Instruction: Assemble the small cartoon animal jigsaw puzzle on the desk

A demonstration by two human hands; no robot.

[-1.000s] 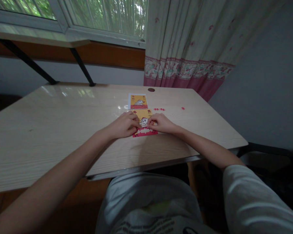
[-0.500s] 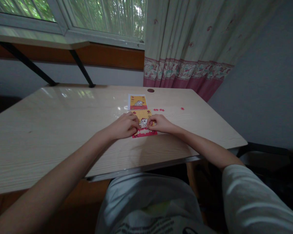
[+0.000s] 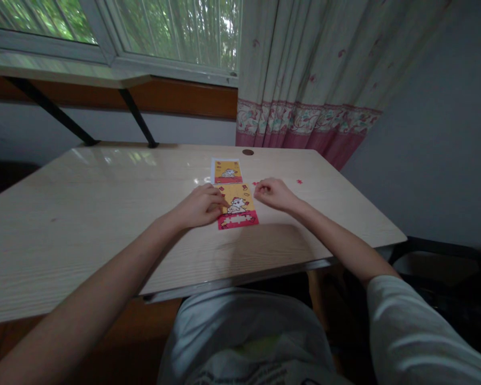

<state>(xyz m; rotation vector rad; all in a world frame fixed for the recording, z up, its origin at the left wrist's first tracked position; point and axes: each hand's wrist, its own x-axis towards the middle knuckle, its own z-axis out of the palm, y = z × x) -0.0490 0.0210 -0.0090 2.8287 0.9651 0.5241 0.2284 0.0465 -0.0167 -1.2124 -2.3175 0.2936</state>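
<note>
A small yellow and red jigsaw puzzle (image 3: 239, 210) with a white cartoon animal lies flat on the wooden desk (image 3: 104, 214); a gap shows in its red bottom strip. My left hand (image 3: 200, 206) rests with curled fingers on the puzzle's left edge. My right hand (image 3: 274, 193) sits just right of the puzzle with its fingers curled, over small red loose pieces (image 3: 256, 183) on the desk. Whether it holds a piece is hidden. A reference picture card (image 3: 226, 171) lies just beyond the puzzle.
One more red piece (image 3: 300, 182) lies further right. A round cable hole (image 3: 247, 152) is at the desk's far edge. A flowered curtain (image 3: 304, 80) hangs behind, a window (image 3: 116, 27) at the back left, a grey wall on the right.
My right hand has lifted off the puzzle and moved right and away, to the loose red pieces. My left hand stays on the puzzle's left edge.
</note>
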